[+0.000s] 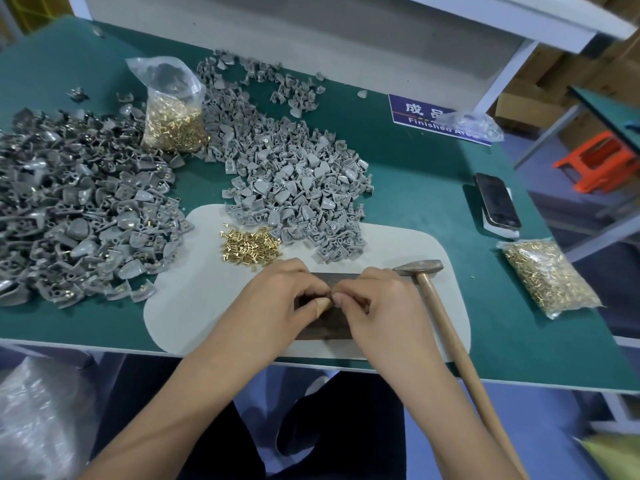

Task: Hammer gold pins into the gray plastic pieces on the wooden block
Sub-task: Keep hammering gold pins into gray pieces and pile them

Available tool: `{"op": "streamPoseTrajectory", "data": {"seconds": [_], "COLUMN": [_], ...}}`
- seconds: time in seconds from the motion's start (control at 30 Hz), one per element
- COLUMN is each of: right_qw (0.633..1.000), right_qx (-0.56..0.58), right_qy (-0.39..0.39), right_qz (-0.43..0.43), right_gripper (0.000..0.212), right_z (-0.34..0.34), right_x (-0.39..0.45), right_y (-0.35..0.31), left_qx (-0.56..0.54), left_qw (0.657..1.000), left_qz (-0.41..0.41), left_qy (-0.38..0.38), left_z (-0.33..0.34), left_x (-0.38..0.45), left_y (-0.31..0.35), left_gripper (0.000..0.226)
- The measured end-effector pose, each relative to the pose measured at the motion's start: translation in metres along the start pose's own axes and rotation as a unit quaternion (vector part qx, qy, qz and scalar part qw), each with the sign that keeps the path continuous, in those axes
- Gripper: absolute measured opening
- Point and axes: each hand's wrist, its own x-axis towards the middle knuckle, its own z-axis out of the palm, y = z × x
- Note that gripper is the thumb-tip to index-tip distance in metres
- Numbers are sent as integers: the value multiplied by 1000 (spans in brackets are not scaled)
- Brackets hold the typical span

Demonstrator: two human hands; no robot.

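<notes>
Nearest the camera, both forearms reach in over the near edge of the desk (450, 188), and the two hands meet above the wooden block (323, 325), a dark slab lying on a pale mat (180, 306) at the near edge. The left hand (277, 292) and the right hand (377, 299) have their fingers curled with the fingertips drawn together, pinching a small gray plastic piece (331, 295) between them over the block; whether a pin sits in it is too small to tell. Just right of the right hand the hammer (429, 296) lies untouched, its metal head on the mat and its wooden handle running out past the near edge. Beyond the hands a loose scatter of gold pins (250, 244) lies on the mat, touching a heap of gray pieces (294, 178) that spreads toward the middle of the desk. A larger, darker heap of gray pieces (69, 209) fills the left side. Between the two heaps stands an open clear bag (173, 109) holding gold pins. A second, sealed bag of gold pins (550, 278) lies near the right edge, and a phone (497, 200) lies beyond it. A blue sign (415, 114) sits toward the far right corner.
</notes>
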Motion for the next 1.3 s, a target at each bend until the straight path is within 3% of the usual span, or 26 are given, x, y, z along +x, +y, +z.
{"op": "streamPoseTrajectory", "data": {"seconds": [0.2, 0.53, 0.63, 0.73, 0.77, 0.83, 0.9, 1.0, 1.07, 1.17, 1.23, 1.3], "right_qw": [994, 995, 980, 962, 956, 945, 951, 956, 966, 970, 974, 987], "right_qx": [90, 84, 153, 68, -1, -98, -116, -121, -57, 127, 177, 121], "right_qy": [54, 45, 130, 228, 219, 129, 60, 47, 75, 110, 54, -9], "right_qz": [21, 21, 15, 134, 197, 285, 282, 262, 241, 173, 130, 107], "right_gripper": [18, 12, 11, 20, 25, 39, 35, 27, 24, 22, 21, 23], "right_z": [11, 12, 7, -6, -10, -13, -13, -22, -33, -50, -56, -55], "right_x": [-8, -6, -16, -24, -27, -33, -35, -33, -38, -47, -51, -55], "right_y": [11, 15, 27, 67, 82, 102, 111, 109, 102, 77, 57, 45], "left_qx": [23, 25, 37, 52, 59, 70, 76, 80, 78, 84, 86, 84], "left_qw": [1000, 999, 998, 997, 996, 995, 995, 994, 994, 993, 993, 994], "left_qz": [7, 13, 9, 9, 11, 14, 16, 19, 16, 13, 15, 15], "left_qy": [10, 26, 41, 56, 60, 67, 70, 74, 78, 81, 74, 64], "left_z": [3, 5, 9, 11, 13, 14, 15, 15, 14, 15, 14, 13], "left_x": [-1, -3, -6, -8, -8, -8, -9, -9, -9, -9, -8, -6], "left_y": [0, -1, -1, 0, 0, 3, 4, 4, 4, 4, 5, 6], "left_gripper": [8, 6, 6, 6, 7, 7, 6, 7, 6, 6, 6, 8]}}
